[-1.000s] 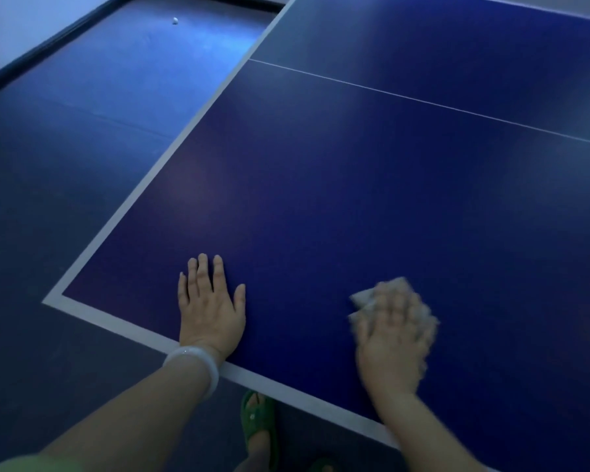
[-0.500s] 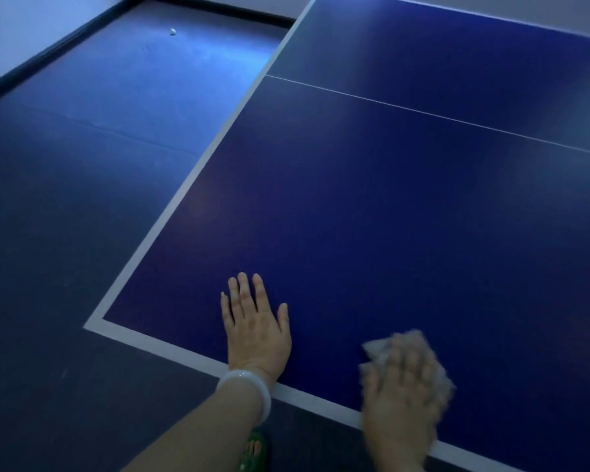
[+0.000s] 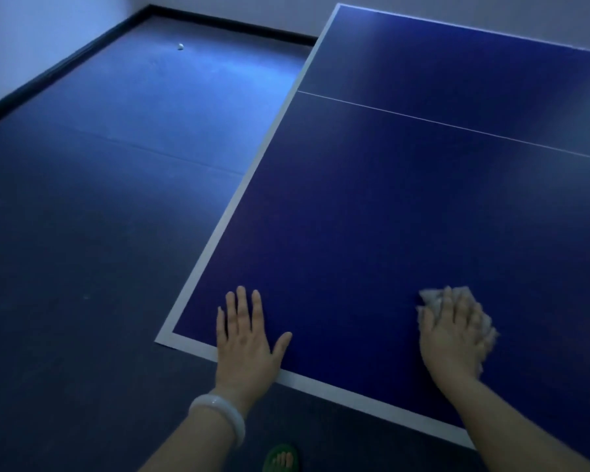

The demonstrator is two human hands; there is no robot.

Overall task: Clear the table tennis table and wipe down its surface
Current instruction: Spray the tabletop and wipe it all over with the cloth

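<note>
A dark blue table tennis table (image 3: 372,216) with a white border fills the right half of the view; a thin white centre line crosses it. My left hand (image 3: 246,338) lies flat on the table near its front left corner, fingers straight. To the right, my right hand (image 3: 455,335) presses a crumpled grey cloth (image 3: 433,299) onto the surface near the front edge, fingers spread over it. Most of the cloth is hidden under the hand.
A small white ball (image 3: 180,46) lies on the dark floor at the far left near the wall. A black skirting board (image 3: 48,73) runs along the walls. My foot in a green sandal (image 3: 281,458) stands just below the table's front edge.
My right hand has slid the cloth to the right and a little away from the front edge. The view has shifted, so more of the floor and far wall shows. The left hand stays flat.
</note>
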